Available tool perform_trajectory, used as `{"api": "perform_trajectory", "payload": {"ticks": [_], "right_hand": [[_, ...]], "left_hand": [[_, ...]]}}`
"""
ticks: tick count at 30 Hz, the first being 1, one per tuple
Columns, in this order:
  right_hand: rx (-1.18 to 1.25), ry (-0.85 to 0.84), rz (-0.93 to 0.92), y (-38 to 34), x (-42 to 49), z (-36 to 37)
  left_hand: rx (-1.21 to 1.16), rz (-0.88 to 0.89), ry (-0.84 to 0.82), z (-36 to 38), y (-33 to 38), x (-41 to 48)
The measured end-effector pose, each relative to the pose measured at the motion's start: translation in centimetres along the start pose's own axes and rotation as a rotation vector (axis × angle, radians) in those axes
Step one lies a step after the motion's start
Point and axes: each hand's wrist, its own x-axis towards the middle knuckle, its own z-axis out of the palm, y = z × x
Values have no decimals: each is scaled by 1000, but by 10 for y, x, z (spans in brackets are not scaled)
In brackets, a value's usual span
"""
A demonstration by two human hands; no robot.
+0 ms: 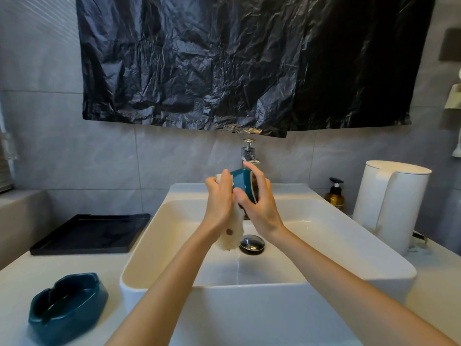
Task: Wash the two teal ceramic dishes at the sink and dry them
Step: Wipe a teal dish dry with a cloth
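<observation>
The small teal ceramic dish [240,182] is held in the air over the back of the basin, just below the spout. It is tipped onto its side. Its open mouth, edged with a brownish rim, faces right into the palm, and its rounded glazed base faces left.

The right hand [259,206] wraps the dish from the mouth side, with the forefinger curled over the top of the rim and the thumb tucked under the wall. The left hand [219,198] meets it from the base side. Its fingers are closed round a cream fluffy cloth [230,233] and press the cloth's top end against the outer wall. The rest of the cloth hangs down limp and sodden, and a thin thread of water shows below it. The step looks like scrubbing the outside, so the next stroke likely depends on the right hand turning the dish against the cloth.

The second teal ceramic dish [67,308] is a lobed, shallow oval with a glossy glaze. It sits upright on the white counter [15,283], well apart to the lower left and nearer the left arm. Whether it is already washed cannot be told.

The white rectangular ceramic sink [349,236] has smooth, thick walls and a chrome drain plug [252,243] at its centre. A chrome tap [249,153] stands behind it. A flat black tray [92,233] lies to the left of the sink. To the right stand an amber pump bottle [335,196] and a tall white cylindrical container [391,203]. Crinkled black plastic sheeting [249,58] hangs on the wall above.
</observation>
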Motion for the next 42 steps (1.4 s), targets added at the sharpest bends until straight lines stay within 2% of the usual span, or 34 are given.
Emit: {"api": "perform_trajectory", "payload": {"ticks": [2,4,6,12,18,22,25,28,32,37,42], "right_hand": [[203,16,87,-3,3,1],[337,-5,147,-5,5,1],[342,-27,144,-7,5,0],[219,-105,40,-3,4,0],[78,-212,31,0,-1,-1],[4,-271,39,3,-6,4],[4,-207,-12,2,-6,3],[106,-81,-22,-1,0,2],[101,31,-42,-2,4,-2],[90,32,26,1,6,-6],[156,-69,93,2,7,-2]], "left_hand": [[26,136,10,10,-2,-6],[84,313,95,17,-4,-11],[137,459,178,17,-7,-11],[318,635,159,-6,0,6],[282,451,-80,-27,10,20],[205,238,10,-28,10,28],[173,34,6,-31,1,29],[199,-39,-155,-27,-3,18],[38,-194,-207,-23,6,12],[-124,-356,-384,-31,13,8],[-289,-476,-382,-32,18,4]]}}
